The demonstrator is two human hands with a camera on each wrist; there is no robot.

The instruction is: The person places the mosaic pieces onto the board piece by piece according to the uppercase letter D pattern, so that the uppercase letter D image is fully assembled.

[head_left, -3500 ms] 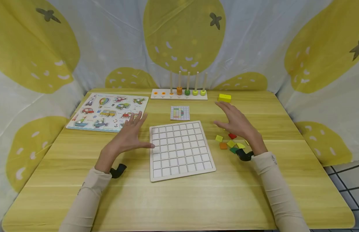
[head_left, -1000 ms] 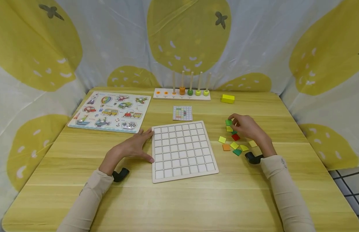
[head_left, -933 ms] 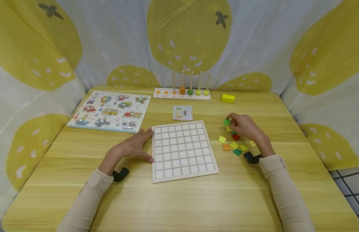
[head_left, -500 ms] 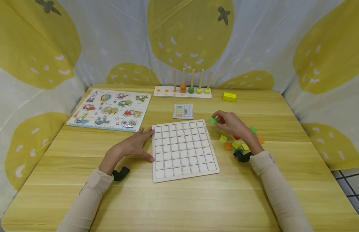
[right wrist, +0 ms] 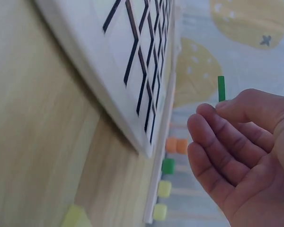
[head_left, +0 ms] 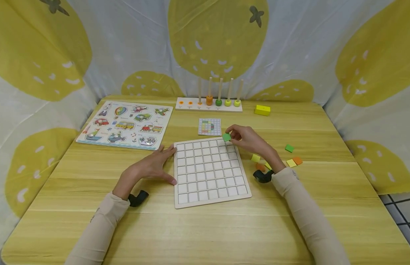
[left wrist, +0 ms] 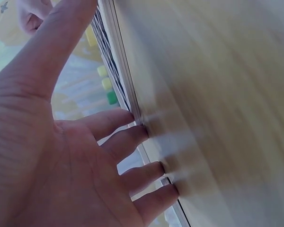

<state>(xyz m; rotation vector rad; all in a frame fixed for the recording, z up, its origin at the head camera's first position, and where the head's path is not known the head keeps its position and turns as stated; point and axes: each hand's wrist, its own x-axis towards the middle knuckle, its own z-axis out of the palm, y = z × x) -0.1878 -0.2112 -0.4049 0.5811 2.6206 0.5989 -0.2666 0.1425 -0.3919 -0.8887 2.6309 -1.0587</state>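
A white grid board (head_left: 205,203) with square recesses lies flat on the wooden table. My left hand (head_left: 150,165) rests along its left edge, thumb and fingers spread and touching the rim; the left wrist view shows fingertips (left wrist: 154,170) against the board's side. Between thumb and finger, my right hand (head_left: 249,140) pinches a green square tile (head_left: 226,137) over the board's far right corner. Seen edge-on in the right wrist view, the green tile (right wrist: 221,88) stands up from the pinch, other fingers curled loosely below.
Loose tiles lie right of the board, among them a green tile (head_left: 289,148) and an orange tile (head_left: 297,161); my right forearm hides some. Behind are a pattern card (head_left: 209,127), a peg stand (head_left: 191,107) with beads, and a yellow block (head_left: 262,110). A vehicle puzzle (head_left: 125,127) lies far left.
My right hand has picked the green tile from the loose pile and carried it left to the board's far corner. My left hand came down to the board's left edge and has stayed there.
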